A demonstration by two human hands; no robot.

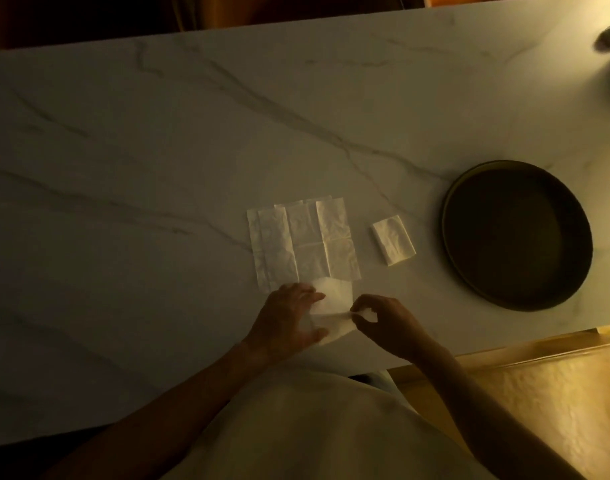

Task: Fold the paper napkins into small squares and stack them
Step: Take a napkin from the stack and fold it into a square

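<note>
At the near edge of the worktop, the thin white paper napkin point(331, 308) I am folding lies between my hands. My left hand point(286, 323) rests on its left part with the fingers point(310, 297) spread loosely over the sheet; my right hand point(383, 323) pinches its right edge between thumb and forefinger, lifting that edge slightly off the surface. Just beyond, touching the working sheet's far edge, a fanned pile of unfolded white napkins point(303, 242) lies flat. To its right, apart from it, sits one small folded white napkin square point(393, 244), apparently the only finished piece; no stack exists yet. Further right stands a dark round shallow tray point(518, 233), nothing in it. All rests on the white veined marble worktop point(158, 150). Judged progress: early, with several sheets left to fold.
</note>
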